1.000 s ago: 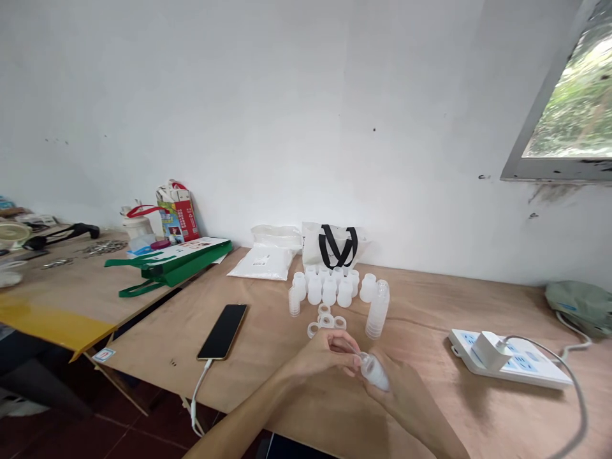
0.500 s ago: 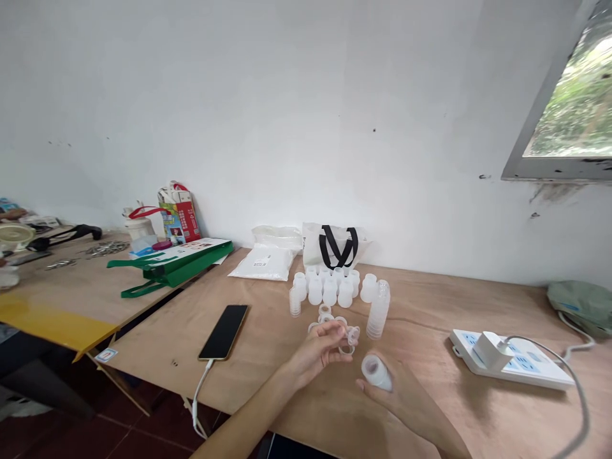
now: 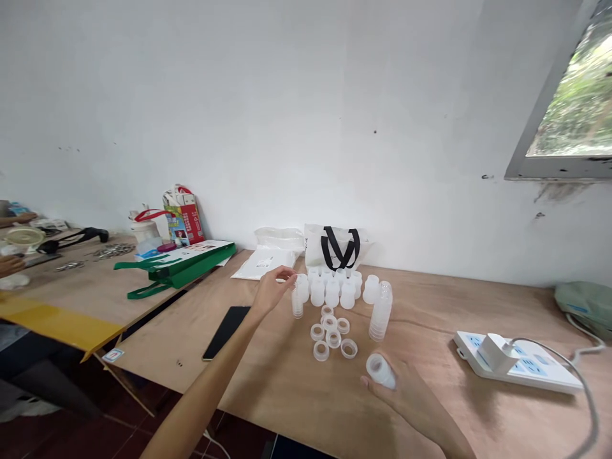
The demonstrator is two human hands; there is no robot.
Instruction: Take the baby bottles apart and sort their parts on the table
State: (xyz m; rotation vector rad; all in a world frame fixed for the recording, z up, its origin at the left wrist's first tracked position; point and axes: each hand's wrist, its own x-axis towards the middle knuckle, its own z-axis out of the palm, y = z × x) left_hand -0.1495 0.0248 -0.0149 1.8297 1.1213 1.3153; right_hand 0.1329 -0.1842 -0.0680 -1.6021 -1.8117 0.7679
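The right hand (image 3: 408, 401) cradles a frosted plastic bottle (image 3: 381, 371) in its half-closed palm; the bottle looks light, smooth and slightly soft, best held around its body. The left hand (image 3: 272, 290), fingers loosely open, is just beside one short stack of clear cups (image 3: 297, 305). Between the hands on the desk (image 3: 268, 389) stand one tall cup stack (image 3: 380, 312), seven clear rings (image 3: 333, 338) and roughly ten white bottle tops (image 3: 332, 294), too overlapped to count exactly.

Logged from my screen: phone (image 3: 225, 330), partly hidden behind the left forearm (image 3: 201, 389); white bottle (image 3: 381, 371), lower end hidden by the right hand (image 3: 406, 398), itself cut off at the bottom edge; far-table metal bits (image 3: 113, 252), too small to tell.
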